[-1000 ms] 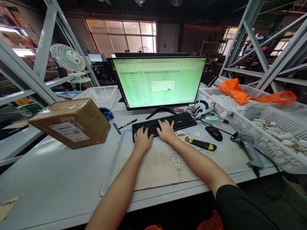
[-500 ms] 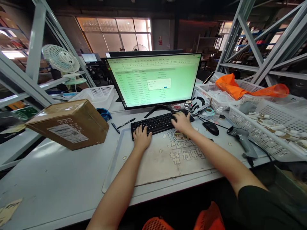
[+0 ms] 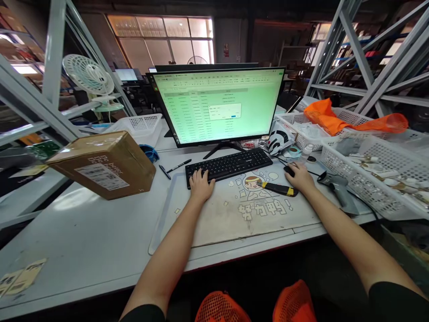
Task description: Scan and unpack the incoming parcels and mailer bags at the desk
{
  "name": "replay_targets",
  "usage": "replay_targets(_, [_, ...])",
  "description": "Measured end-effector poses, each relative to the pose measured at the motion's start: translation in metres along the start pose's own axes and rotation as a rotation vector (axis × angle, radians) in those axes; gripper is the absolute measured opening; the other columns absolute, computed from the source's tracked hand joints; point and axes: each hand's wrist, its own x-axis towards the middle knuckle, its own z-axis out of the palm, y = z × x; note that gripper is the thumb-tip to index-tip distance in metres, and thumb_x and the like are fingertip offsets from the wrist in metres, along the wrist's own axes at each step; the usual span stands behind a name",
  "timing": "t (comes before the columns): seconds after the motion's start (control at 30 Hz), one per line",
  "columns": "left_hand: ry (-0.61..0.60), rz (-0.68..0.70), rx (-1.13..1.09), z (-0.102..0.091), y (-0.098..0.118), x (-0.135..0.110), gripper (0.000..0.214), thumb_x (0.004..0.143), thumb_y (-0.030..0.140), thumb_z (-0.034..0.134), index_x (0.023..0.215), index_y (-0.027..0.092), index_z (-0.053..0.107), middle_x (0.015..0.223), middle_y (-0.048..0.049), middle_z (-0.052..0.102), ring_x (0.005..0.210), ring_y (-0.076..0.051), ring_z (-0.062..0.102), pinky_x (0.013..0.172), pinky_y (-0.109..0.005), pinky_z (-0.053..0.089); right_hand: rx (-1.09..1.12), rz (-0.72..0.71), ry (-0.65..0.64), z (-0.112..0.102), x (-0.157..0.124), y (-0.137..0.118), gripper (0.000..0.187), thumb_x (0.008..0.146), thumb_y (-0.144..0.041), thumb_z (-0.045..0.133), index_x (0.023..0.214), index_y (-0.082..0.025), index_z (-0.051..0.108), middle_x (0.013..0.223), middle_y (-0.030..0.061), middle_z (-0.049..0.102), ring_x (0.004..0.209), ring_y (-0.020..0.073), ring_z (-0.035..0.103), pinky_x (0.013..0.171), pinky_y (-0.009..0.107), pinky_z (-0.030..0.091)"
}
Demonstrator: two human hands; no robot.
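Note:
My left hand (image 3: 201, 184) rests on the left end of the black keyboard (image 3: 234, 163), fingers spread flat over the keys. Over at the right, my right hand (image 3: 300, 176) lies cupped on the black mouse (image 3: 289, 170), which is mostly hidden under it. A green-lit monitor (image 3: 217, 107) with a small dialog box stands behind the keyboard. Between my hands, a black and yellow utility knife (image 3: 278, 189) lies on the worn desk mat (image 3: 241, 214).
A brown cardboard box (image 3: 102, 163) sits at the left, with two pens (image 3: 174, 168) beside it. A grey barcode scanner (image 3: 338, 188) and white baskets (image 3: 375, 179) of small parts crowd the right. An orange cloth (image 3: 330, 118) drapes one basket. A fan (image 3: 89, 78) stands behind.
My right hand left the keyboard, slid right past its end and came down on the mouse. My left hand stayed on the keys.

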Motion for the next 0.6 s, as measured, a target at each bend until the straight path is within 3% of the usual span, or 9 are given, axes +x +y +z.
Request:
replay_targets(0.17, [-0.01,-0.011,-0.004,0.0,0.002,0.001,0.064,0.101,0.045,0.048,0.157,0.013,0.049,0.168,-0.0202,0.036,0.158,-0.038,0.028,0.128,-0.058,0.025,-0.033,-0.04,0.003,0.01,-0.004,0.006,0.05,0.093,-0.032,0.051,0.137,-0.017,0.071,0.147,0.0145,0.062,0.132,0.0308,0.058,0.112,0.045,0.048])
replay_targets(0.6, [0.001,-0.006,-0.036,0.005,-0.001,0.0,0.063,0.099,0.045,0.05,0.155,0.015,0.052,0.168,-0.0191,0.038,0.158,-0.038,0.029,0.128,-0.059,0.023,-0.049,-0.02,0.06,0.02,-0.002,0.012,0.048,0.094,-0.034,0.051,0.132,-0.016,0.074,0.142,0.0158,0.064,0.126,0.0333,0.06,0.107,0.047,0.05])
